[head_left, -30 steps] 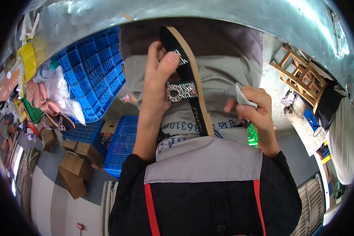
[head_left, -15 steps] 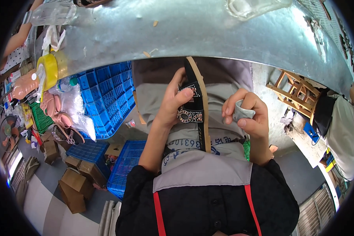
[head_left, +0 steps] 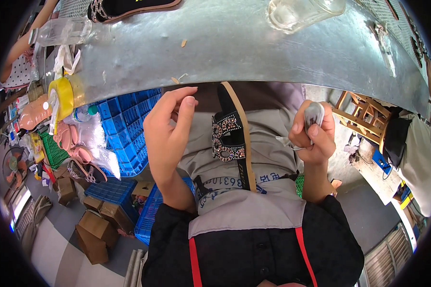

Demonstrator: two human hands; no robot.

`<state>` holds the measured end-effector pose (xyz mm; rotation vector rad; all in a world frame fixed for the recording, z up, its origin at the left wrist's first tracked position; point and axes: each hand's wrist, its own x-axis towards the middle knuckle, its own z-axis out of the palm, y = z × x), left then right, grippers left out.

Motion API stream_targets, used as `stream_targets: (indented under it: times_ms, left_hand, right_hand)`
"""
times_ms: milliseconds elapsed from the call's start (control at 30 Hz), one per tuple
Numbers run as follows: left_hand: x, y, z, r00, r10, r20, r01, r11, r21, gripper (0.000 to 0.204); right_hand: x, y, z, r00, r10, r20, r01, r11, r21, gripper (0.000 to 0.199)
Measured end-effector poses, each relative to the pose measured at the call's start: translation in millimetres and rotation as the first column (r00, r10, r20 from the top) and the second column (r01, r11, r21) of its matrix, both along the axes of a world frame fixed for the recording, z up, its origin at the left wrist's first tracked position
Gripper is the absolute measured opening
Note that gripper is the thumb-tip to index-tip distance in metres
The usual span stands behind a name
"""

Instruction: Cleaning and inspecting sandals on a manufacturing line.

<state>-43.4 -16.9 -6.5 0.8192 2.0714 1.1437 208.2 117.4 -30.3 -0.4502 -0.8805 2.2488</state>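
A black slide sandal [head_left: 228,138] with a tan sole edge and jewelled straps lies on its side across my lap, on the grey apron [head_left: 273,162]. My left hand [head_left: 170,126] is raised just left of it, empty, with thumb and forefinger apart. To the right of the sandal, my right hand [head_left: 315,134] grips a crumpled grey-white cloth [head_left: 314,114], whose loose end hangs toward the sandal. A second jewelled sandal [head_left: 129,8] sits on the metal worktable at the far left, partly cut off by the frame.
The metal worktable [head_left: 225,52] carries a clear jar [head_left: 304,12] and a clear bottle [head_left: 64,31]. Yellow tape [head_left: 62,98] hangs at its left edge. Blue crates [head_left: 129,129] and cardboard boxes [head_left: 96,232] stand left; a wooden stool [head_left: 361,112] stands right. Another person's arm [head_left: 26,43] shows far left.
My left hand has let go of the sandal and moved left. The sandal now rests on my lap. My right hand has shifted slightly right with the cloth.
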Motion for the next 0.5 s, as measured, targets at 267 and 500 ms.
stream_targets:
  times_ms: [267, 500]
  left_hand:
    - [16.4, 75.5, 12.8, 0.949, -0.269, -0.161, 0.311, 0.873, 0.374, 0.073]
    - [24.2, 152.6, 7.6, 0.917, -0.257, -0.306, 0.346, 0.894, 0.286, 0.107]
  right_hand:
    - [-8.0, 2.7, -7.3, 0.995, -0.060, 0.083, 0.063, 0.998, -0.029, 0.046]
    - [-17.3, 8.7, -5.9, 0.995, -0.093, 0.037, 0.094, 0.995, -0.027, 0.040]
